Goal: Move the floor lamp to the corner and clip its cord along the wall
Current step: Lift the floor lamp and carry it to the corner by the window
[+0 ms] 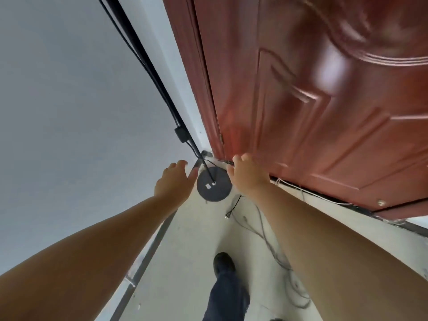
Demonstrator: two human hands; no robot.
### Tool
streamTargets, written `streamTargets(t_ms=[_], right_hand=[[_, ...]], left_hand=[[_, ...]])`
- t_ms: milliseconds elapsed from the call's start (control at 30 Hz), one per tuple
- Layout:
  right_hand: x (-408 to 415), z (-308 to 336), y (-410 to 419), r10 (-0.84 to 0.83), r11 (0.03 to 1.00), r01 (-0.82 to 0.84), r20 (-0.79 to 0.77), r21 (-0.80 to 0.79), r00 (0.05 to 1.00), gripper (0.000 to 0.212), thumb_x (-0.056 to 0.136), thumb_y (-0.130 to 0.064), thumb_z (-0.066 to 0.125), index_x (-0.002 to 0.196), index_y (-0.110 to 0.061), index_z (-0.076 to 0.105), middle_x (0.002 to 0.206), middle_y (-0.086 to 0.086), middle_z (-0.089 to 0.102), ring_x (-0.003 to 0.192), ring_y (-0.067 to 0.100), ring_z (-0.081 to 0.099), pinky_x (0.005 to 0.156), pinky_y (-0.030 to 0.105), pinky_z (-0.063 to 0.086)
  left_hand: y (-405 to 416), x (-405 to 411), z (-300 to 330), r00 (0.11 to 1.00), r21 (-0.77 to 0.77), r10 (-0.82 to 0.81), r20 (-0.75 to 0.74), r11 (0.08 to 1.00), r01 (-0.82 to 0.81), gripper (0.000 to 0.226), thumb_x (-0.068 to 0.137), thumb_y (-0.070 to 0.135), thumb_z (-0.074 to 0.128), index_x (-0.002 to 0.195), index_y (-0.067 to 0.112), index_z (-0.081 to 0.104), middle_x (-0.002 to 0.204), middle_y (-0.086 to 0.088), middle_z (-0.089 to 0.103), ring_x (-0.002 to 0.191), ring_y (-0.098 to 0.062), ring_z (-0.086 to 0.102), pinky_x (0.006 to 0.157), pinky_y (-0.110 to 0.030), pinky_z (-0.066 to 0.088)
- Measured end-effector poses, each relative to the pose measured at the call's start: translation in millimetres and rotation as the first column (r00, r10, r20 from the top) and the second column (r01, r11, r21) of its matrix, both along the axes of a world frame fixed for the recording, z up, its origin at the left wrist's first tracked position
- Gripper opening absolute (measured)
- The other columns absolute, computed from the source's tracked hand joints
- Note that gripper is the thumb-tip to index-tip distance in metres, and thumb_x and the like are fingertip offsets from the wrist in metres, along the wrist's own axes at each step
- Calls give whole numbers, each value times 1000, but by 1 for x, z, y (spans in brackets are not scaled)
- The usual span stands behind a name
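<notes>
The floor lamp's round black base [214, 187] sits on the pale floor in the corner between the grey wall and the red door. Its thin black pole [148, 59] rises up and to the left past my head. A black cord [129, 46] runs alongside the pole, with an inline switch [181, 134] on it. The cord's plug [228, 215] lies loose on the floor below the base. My left hand [174, 181] hovers just left of the base, fingers spread. My right hand [246, 173] hovers just right of it, fingers slightly curled. Neither hand holds anything.
A red-brown panelled door [324, 100] fills the right side. A grey wall [69, 112] fills the left, with a dark skirting strip [148, 253]. Thin loose wires [284, 262] trail over the floor on the right. My dark shoe and trouser leg [225, 281] stand below.
</notes>
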State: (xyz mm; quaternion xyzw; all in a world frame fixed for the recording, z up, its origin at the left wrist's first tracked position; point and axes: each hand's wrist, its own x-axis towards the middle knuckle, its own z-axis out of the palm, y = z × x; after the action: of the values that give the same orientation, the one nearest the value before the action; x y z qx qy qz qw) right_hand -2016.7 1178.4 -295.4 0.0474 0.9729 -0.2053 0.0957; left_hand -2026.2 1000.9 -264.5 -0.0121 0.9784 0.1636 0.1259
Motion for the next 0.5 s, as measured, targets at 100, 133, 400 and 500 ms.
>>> streamTargets(t_ms=[100, 133, 400, 500], right_hand=[[-33, -40, -13, 9, 999, -7, 57, -36, 998, 40, 100, -34, 29, 119, -6, 49, 121, 17, 52, 109, 35, 54, 81, 42, 47], [-42, -52, -15, 24, 999, -22, 78, -32, 997, 40, 100, -35, 29, 121, -7, 48, 123, 16, 51, 110, 34, 53, 80, 43, 47], [-131, -147, -42, 58, 994, -40, 175, -103, 983, 47, 94, -39, 46, 133, -16, 38, 135, 10, 45, 122, 31, 47, 86, 44, 46], [-154, -191, -57, 88, 983, -49, 223, -177, 971, 59, 92, -34, 52, 144, -20, 27, 147, 7, 37, 131, 30, 41, 96, 46, 45]], left_hand=[[-5, -35, -37, 995, 26, 43, 94, 999, -46, 58, 91, 47, 45, 135, 11, 39, 138, -14, 50, 123, -31, 49, 97, -45, 44], [-6, -44, -47, 990, 48, 81, 118, 995, -88, 62, 90, 48, 47, 138, 10, 35, 141, -14, 47, 125, -31, 47, 98, -44, 42], [1, -150, -81, 943, 697, 330, 54, 664, -272, 49, 76, 39, 71, 116, 22, 49, 103, 15, 57, 97, 2, 55, 76, -8, 38], [1, -174, -89, 926, 793, 372, 63, 544, -272, 22, 80, 28, 68, 89, 10, 61, 78, 4, 61, 64, 0, 58, 63, -7, 45]])
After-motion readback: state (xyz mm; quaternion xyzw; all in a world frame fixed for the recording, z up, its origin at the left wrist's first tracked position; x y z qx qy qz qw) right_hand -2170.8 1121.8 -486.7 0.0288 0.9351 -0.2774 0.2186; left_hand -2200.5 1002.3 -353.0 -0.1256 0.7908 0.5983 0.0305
